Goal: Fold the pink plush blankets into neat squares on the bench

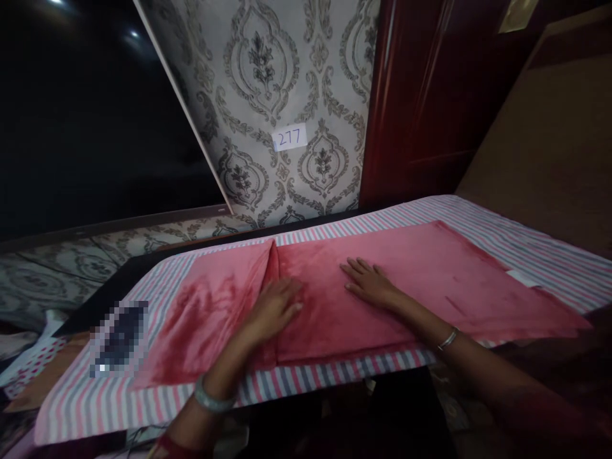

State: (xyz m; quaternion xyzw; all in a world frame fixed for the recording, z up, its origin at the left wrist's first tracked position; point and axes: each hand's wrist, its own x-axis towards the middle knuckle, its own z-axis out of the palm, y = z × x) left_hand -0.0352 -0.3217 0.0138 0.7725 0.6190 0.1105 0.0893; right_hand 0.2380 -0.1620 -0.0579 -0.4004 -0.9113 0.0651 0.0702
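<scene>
At the far left of the striped sheet (95,408) there is a blurred dark patch (119,338); what it is cannot be told. The sheet has pink, grey and white stripes and covers a long flat surface. On it lies a pink cloth (430,274) with a soft, velvet-like face, spread out almost over the whole length of the sheet. Its left part (205,312) is folded over, and a fold line runs near the middle, from the back edge toward the front.

The left hand (275,309) lies flat on the cloth just beside this fold line, with the fingers stretched and a little spread, so it grips nothing and only presses down. On the left wrist there is a pale bangle (210,396).

The right hand (368,280) lies also flat on the cloth, a little to the right of the left hand and not touching it, fingers open and pointing to the left. It holds nothing. A thin bracelet (447,338) is on the right wrist.

Behind, on the patterned wall (268,76), a small white label (289,137) shows the number 277. To the right of it stands a dark red wooden panel (421,95).
</scene>
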